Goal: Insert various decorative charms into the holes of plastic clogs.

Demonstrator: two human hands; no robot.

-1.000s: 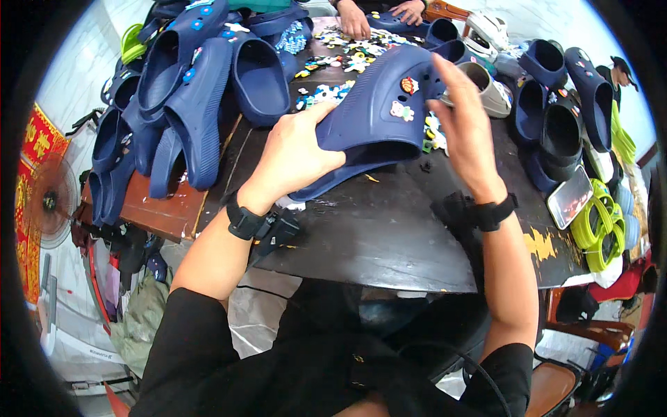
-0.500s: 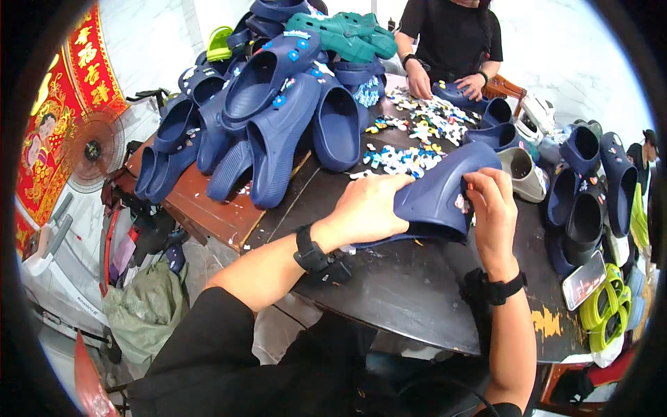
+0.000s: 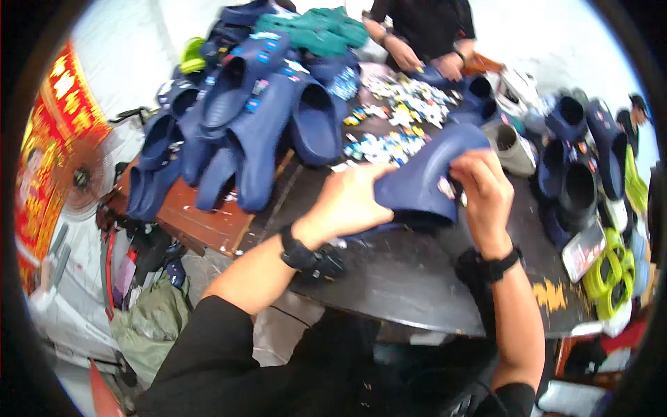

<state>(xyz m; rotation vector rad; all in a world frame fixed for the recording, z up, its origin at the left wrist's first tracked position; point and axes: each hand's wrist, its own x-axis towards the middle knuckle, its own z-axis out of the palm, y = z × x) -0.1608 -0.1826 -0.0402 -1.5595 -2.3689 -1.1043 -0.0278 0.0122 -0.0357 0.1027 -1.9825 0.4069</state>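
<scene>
Both my hands hold one navy blue clog [image 3: 424, 177] above the dark table top [image 3: 410, 285]. My left hand [image 3: 351, 201] grips its near side, fingers wrapped under the edge. My right hand [image 3: 486, 191] pinches its right side, where a small light charm shows against the blue. A black watch sits on each of my wrists. Behind the clog lies a scatter of small coloured charms [image 3: 399, 118].
A pile of navy clogs [image 3: 243, 132] covers the table's far left, with green ones [image 3: 319, 28] behind. More dark clogs [image 3: 580, 174], a white shoe [image 3: 511, 146], a phone [image 3: 583, 250] and lime-green clogs [image 3: 611, 274] lie right. Another person's hands [image 3: 424, 62] work opposite. A fan [image 3: 83, 177] stands left.
The view has swung left and down, so the clog and my hands now sit right of centre. My hands stay on the same clog, the right one shifted along its side.
</scene>
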